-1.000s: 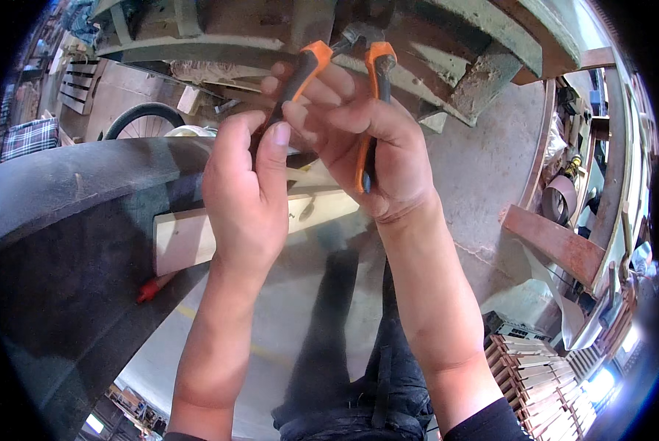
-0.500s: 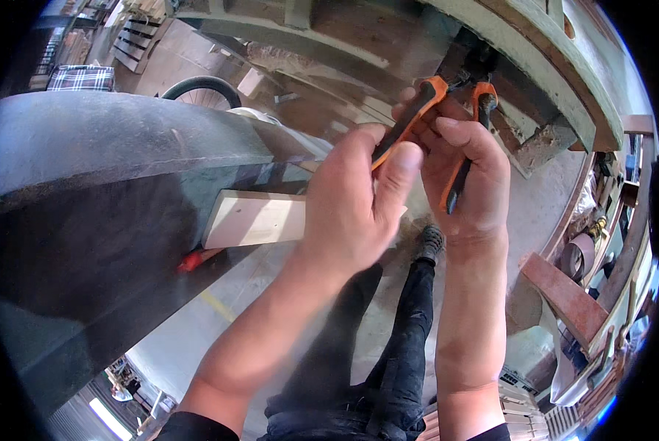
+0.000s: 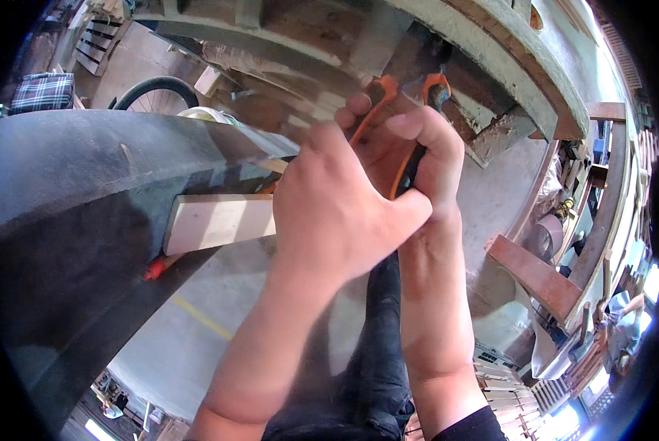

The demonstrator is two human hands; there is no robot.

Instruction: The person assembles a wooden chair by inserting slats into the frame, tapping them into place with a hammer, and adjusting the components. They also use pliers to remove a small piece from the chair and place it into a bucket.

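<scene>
Both my hands are closed on a pair of pliers [image 3: 409, 170] with black and orange handles, held beneath a curved wooden frame [image 3: 484, 55]. My left hand [image 3: 333, 202] wraps the left handle, its thumb stretched across to the heel of my right hand. Around the right handle curl the fingers and thumb of my right hand [image 3: 438, 151]. The handles stand apart. The jaws point away from me at a dark recess in the frame's underside; what they grip there is too dark and blurred to tell.
To the left rises a large dark curved panel [image 3: 58, 158]. A pale board [image 3: 219, 224] and a red-tipped tool [image 3: 155, 269] stick out beside it. A bicycle wheel [image 3: 157, 95] stands behind. At right, a wooden rack [image 3: 539, 275] holds rolls and offcuts.
My left hand has shifted round the handle, and its thumb now reaches over to my right hand. The head view has turned, so the surroundings appear further left.
</scene>
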